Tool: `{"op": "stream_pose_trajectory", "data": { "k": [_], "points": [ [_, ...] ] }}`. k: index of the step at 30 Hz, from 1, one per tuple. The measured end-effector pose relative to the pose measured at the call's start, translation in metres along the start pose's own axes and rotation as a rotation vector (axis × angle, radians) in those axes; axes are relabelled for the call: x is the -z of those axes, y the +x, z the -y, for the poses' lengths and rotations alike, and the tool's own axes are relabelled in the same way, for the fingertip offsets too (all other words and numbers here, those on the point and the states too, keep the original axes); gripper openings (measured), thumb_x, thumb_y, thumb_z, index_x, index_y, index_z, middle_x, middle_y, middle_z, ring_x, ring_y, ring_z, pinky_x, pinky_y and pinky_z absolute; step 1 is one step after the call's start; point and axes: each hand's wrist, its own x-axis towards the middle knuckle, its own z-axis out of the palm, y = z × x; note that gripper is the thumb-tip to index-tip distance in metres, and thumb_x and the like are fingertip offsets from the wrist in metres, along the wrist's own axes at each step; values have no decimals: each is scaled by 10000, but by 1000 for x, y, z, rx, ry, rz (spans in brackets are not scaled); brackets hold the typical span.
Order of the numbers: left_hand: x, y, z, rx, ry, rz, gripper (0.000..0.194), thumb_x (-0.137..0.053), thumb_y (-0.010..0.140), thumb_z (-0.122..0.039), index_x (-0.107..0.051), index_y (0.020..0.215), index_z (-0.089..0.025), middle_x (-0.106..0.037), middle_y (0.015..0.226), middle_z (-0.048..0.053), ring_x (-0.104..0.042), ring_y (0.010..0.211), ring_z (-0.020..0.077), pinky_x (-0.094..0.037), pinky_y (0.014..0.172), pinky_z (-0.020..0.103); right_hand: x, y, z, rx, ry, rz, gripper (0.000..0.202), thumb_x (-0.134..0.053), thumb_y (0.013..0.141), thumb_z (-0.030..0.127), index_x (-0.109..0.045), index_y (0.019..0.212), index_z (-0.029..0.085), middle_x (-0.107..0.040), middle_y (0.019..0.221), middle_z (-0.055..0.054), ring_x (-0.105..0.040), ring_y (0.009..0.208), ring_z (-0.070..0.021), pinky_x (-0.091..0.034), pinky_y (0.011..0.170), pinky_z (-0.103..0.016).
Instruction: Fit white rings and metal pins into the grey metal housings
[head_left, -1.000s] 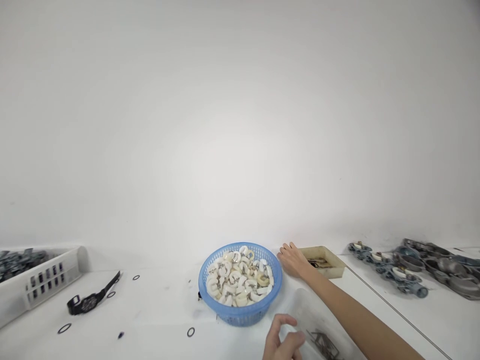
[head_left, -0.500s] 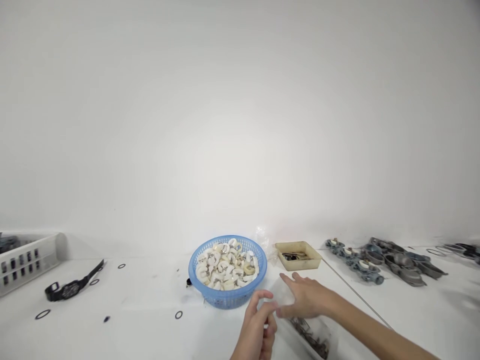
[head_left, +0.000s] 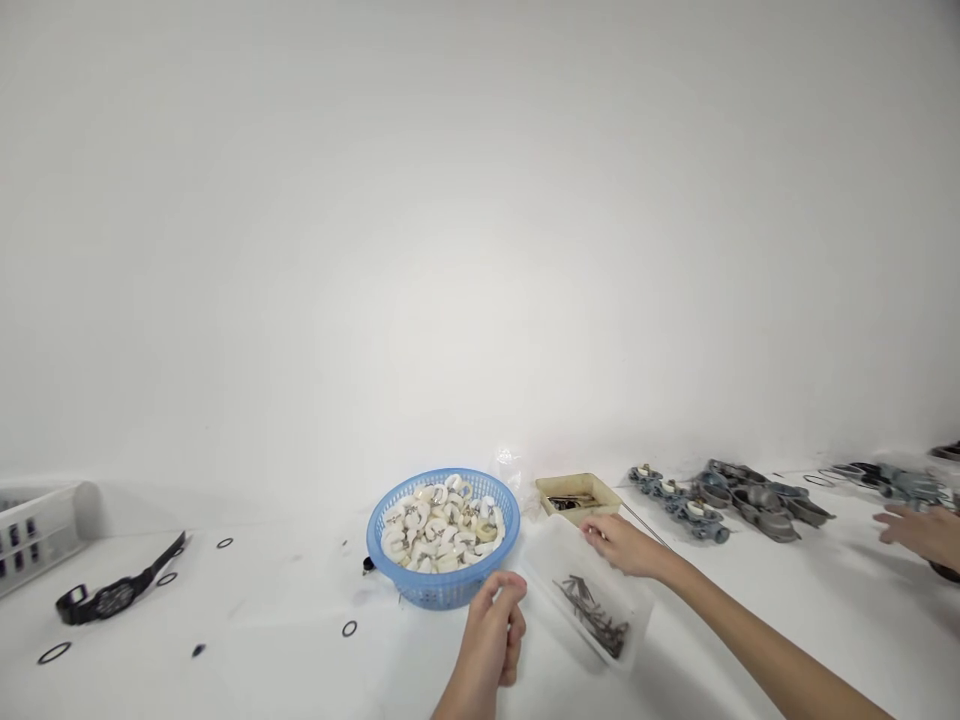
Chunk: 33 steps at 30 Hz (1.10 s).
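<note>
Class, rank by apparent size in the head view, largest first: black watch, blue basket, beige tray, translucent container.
1. Blue basket
2. Translucent container
3. Beige tray and black watch, unranked: the watch looks longer, the tray broader.

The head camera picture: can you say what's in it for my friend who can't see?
A person's bare right hand is at the rim of a translucent white plastic box of thin dark pieces, the curled left hand nearby. A round blue plastic basket full of curved whitish pieces stands beside the box; another person's hand shows far right.
</note>
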Motion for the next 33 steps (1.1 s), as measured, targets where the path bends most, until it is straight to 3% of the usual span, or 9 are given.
{"op": "stream_pose_trajectory", "data": {
  "k": [5, 10, 15, 28, 33],
  "points": [
    [-5, -1, 5, 21, 18, 28, 480, -723, 636, -611, -501, 871, -257, -380, 467, -127, -173, 339, 58, -36, 385, 215, -3, 10, -10, 2, -28, -140, 273, -397, 1029, 285, -632, 918, 202, -678, 821, -20, -643, 778, -199, -485, 705, -300],
    [-6, -2, 5, 35, 51, 50, 447, -709, 643, -580, -517, 890, -260, -382, 463, -127, -181, 325, 62, -26, 392, 209, -7, 38, -15, -85, -86, -263, 250, -556, 1044, 381, -656, 968, 165, -673, 877, -5, -653, 837, -173, -534, 829, -357],
    [-6, -2, 6, 49, 76, 60, 436, -701, 647, -558, -532, 908, -252, -368, 473, -130, -170, 327, 53, -28, 405, 208, -4, 72, -10, -138, -132, -337, 262, -597, 1030, 412, -662, 1070, 162, -684, 1029, -39, -663, 918, -184, -558, 863, -386],
    [-17, 12, 23, 17, 129, 15, 375, -559, 524, -487, -513, 803, -241, -350, 346, -96, -213, 368, 81, -74, 421, 243, -11, 145, 31, -32, -210, -285, 253, -616, 1028, 375, -656, 1168, 169, -684, 1126, -59, -678, 958, -191, -588, 866, -395],
    [-15, 13, 26, 21, 116, -23, 447, -661, 531, -562, -539, 803, -229, -361, 352, -92, -230, 365, 77, -74, 424, 241, -19, 153, 41, 25, -206, -260, 259, -614, 1030, 374, -651, 1184, 169, -683, 1131, -60, -680, 955, -191, -592, 863, -395]
  ]
}}
